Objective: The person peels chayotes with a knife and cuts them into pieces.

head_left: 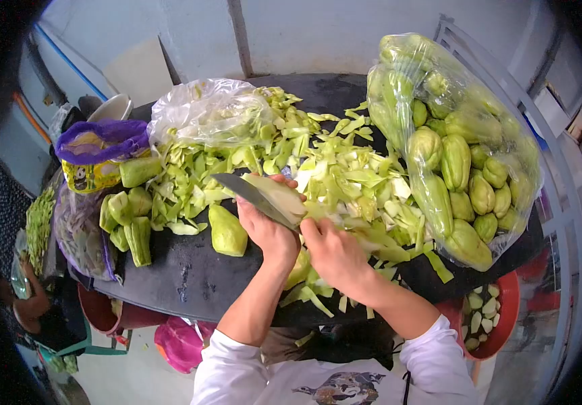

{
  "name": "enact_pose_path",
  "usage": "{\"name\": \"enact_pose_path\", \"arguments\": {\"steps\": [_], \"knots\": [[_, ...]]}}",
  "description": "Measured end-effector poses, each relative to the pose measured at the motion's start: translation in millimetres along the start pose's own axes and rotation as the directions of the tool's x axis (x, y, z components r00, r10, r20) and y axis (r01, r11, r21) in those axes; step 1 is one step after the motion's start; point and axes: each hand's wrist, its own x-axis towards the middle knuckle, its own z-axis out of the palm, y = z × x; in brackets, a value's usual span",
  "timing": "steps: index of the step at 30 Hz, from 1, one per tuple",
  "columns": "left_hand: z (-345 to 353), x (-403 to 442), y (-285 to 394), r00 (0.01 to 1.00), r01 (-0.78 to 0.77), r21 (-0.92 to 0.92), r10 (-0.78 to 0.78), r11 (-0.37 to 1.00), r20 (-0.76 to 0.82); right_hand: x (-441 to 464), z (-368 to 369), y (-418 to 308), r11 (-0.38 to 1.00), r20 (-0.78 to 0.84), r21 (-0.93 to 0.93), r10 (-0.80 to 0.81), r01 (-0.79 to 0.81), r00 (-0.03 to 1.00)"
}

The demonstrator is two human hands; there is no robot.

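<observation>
My left hand is closed around a peeled, pale chayote, held up over the black table. Across the near side of the chayote lies the wide blade of a knife, its tip toward the upper left. The knife's handle is hidden inside my right hand, whose fingers are wrapped round it. Just left of my left wrist, a light green chayote stands on the table. Green peel strips are heaped behind and to the right of both hands.
A big clear bag of whole chayotes stands at the right. Several chayotes lie at the left beside a purple-rimmed bag. A crumpled plastic bag rests on peels behind. Below the right edge, a red bucket holds pale pieces.
</observation>
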Motion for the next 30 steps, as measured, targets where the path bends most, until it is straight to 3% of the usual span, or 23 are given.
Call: {"name": "enact_pose_path", "arguments": {"steps": [1,3,4,6,12,16,19,21,25,27,30], "knots": [[0.1,1.1,1.5,1.0,-0.003,0.002,0.003,1.0,0.002,1.3,1.4,3.3,1.0,-0.004,0.002,-0.002,0.002,1.0],[0.6,3.3,4.9,0.999,-0.018,0.034,0.016,0.999,0.044,4.6,2.2,11.1,0.957,0.023,0.288,0.031,-0.036,0.999],[1.3,4.5,6.2,0.999,-0.018,0.036,0.016,0.999,0.046,6.8,-1.5,12.9,0.956,0.02,0.29,0.032,-0.037,0.999],[3.5,5.1,6.7,0.999,0.019,0.061,-0.022,0.998,0.047,9.4,-15.5,15.1,0.866,0.066,0.494,0.049,-0.075,0.997],[1.5,6.1,7.6,0.99,0.005,0.106,-0.02,0.994,0.142,13.3,-39.6,25.6,0.802,0.254,0.554,0.094,-0.224,0.963],[-3.9,7.3,10.0,0.984,0.011,0.186,-0.044,0.982,0.175,12.6,-41.4,37.6,0.871,0.208,0.45,0.114,-0.199,0.971],[-7.0,6.9,3.6,0.985,0.12,0.137,-0.136,0.983,0.108,11.3,-37.9,46.6,0.858,0.175,0.492,0.069,-0.148,0.982],[-10.9,9.1,4.0,0.976,0.189,0.133,-0.201,0.973,0.085,11.2,-39.3,44.4,0.808,0.167,0.555,0.126,-0.199,0.978],[-11.4,13.6,9.1,0.951,0.29,0.15,-0.303,0.945,0.069,9.4,-40.6,47.2,0.824,0.141,0.514,0.192,-0.237,0.971],[-4.0,13.1,21.4,0.853,0.454,0.071,-0.456,0.888,0.253,8.7,-41.2,51.7,0.74,0.131,0.597,0.293,-0.311,0.947],[-3.1,18.9,19.8,0.859,0.487,-0.092,-0.457,0.869,0.23,5.8,-46.0,52.4,0.649,0.208,0.66,0.326,-0.378,0.922]]}}
